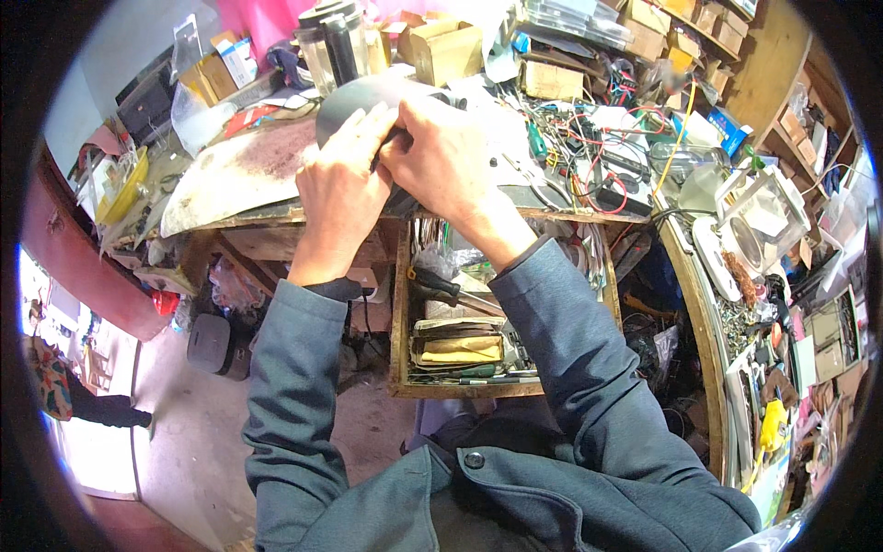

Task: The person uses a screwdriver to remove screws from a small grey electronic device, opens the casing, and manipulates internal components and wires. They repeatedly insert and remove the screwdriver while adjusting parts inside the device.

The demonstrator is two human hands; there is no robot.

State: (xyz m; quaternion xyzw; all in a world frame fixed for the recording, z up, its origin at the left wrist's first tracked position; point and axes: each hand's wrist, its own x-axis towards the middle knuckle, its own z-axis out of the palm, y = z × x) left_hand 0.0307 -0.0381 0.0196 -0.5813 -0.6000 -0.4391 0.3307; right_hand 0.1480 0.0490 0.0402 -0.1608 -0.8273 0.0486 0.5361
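Both of my hands are raised over the bench and close together on a dark grey curved object (pixel 361 93), perhaps a plastic housing. My left hand (pixel 340 175) grips its front left, fingers pressed along it. My right hand (pixel 432 156) is curled at its right side, thumb and fingers bent; what lies under these fingertips is hidden. The object is over the bench, beside a worn, stained pale board (pixel 225 184). Below my hands an open wooden drawer (pixel 399 313) holds a screwdriver (pixel 432 283) and other small items. Pliers (pixel 543 184) lie right of my hands.
Tangled wires (pixel 621 129), cardboard boxes (pixel 441 51) and a blender jug (pixel 317 64) crowd the bench. A cluttered side bench (pixel 754 276) runs along my right. A black case (pixel 210 345) sits on the floor. Another person in patterned clothing (pixel 51 377) is at the far left.
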